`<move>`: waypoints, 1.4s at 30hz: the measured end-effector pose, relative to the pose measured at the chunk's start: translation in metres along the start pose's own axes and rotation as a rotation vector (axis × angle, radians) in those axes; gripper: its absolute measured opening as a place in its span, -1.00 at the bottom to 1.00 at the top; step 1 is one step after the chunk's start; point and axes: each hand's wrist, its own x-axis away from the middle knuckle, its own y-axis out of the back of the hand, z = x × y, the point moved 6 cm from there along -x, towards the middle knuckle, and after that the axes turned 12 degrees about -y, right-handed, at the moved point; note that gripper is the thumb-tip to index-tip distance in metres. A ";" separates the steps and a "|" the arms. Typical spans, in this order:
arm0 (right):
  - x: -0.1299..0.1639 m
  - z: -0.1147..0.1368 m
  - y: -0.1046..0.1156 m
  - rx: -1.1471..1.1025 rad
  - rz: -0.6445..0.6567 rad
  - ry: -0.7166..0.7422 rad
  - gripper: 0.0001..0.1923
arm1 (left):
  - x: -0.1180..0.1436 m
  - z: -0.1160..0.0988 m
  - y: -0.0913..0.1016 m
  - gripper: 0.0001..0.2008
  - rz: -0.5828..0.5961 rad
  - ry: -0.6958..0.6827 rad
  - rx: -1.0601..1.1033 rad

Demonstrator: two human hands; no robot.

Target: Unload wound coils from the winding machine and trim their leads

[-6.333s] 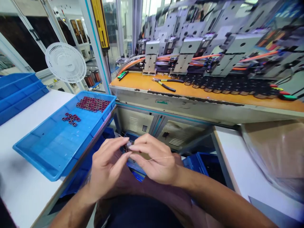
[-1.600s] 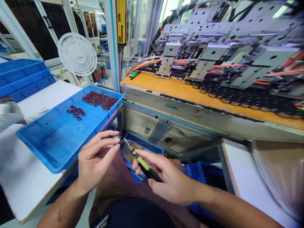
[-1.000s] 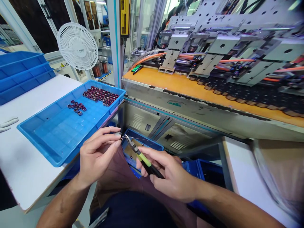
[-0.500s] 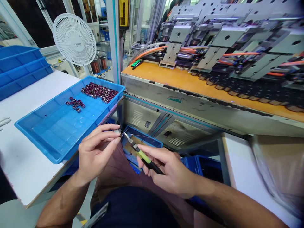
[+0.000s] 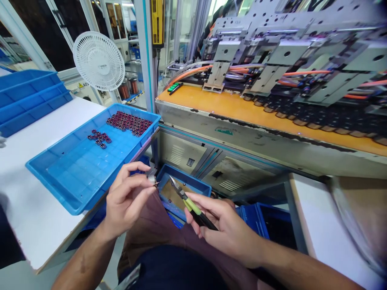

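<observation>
**Cutter tip a short gap from the pinched coil**

Machinery fills the far side: a winding machine (image 5: 272, 60) on its orange deck (image 5: 242, 110) runs from 12 to 3 o'clock, well apart from the hands. A white table (image 5: 36, 209) at 9 o'clock carries a big blue tray (image 5: 60, 177) with dark red coils (image 5: 130, 122) heaped in its far corner. Just below the hands, at 12 o'clock from the lap, sits a small blue bin (image 5: 198, 186).

The left hand (image 5: 125, 201) pinches a small coil (image 5: 152, 178) between thumb and fingertips, closed on it, over the bin's near-left rim. The right hand (image 5: 229, 231) grips the cutters (image 5: 190, 203), whose long axis runs from 4 o'clock up toward 10 o'clock, tip aimed at the coil but not touching it. The coil lies at 10 o'clock from the right hand; the left hand already has it. Open room lies above the bin; the tray edge crowds the left hand's outer side.
</observation>
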 end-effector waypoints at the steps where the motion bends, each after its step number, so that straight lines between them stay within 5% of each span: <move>1: 0.002 -0.002 0.002 0.000 -0.003 -0.011 -0.56 | 0.001 0.000 0.001 -0.73 -0.002 -0.025 0.018; 7: 0.020 0.001 0.005 -0.029 0.015 0.020 -0.45 | 0.001 -0.001 -0.003 -0.44 -0.029 -0.045 0.214; 20: 0.018 0.010 -0.011 0.032 0.139 0.067 -0.28 | 0.013 -0.004 -0.007 -0.35 -0.029 -0.007 0.298; 42: 0.009 0.009 -0.008 -0.029 0.193 -0.043 -0.68 | 0.016 0.006 -0.009 -0.36 -0.007 0.027 0.270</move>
